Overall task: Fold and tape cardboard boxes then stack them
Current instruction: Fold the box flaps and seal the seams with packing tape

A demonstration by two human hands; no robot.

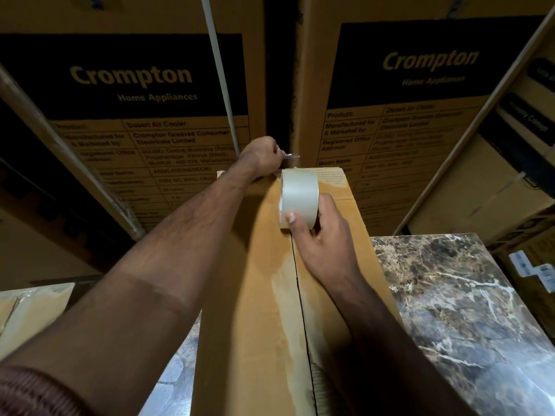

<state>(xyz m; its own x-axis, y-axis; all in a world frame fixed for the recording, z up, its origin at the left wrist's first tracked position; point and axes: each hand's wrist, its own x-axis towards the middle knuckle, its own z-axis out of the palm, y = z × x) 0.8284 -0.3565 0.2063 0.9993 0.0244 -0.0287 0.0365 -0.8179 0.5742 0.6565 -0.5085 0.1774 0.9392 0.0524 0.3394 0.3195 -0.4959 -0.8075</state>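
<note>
Running lengthwise away from the person, the seam (300,295) of the cardboard box (255,295) lies under the right hand (324,235), which is clamped on the tape roll (298,198). Just beyond the roll, the tape end (291,156) is pinched by the left hand (261,157) at the box's far edge.

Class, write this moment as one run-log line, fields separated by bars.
stage: taping | left hand: pinching tape end at box's far edge | right hand: gripping tape roll on cardboard box | seam: untaped near camera
</note>
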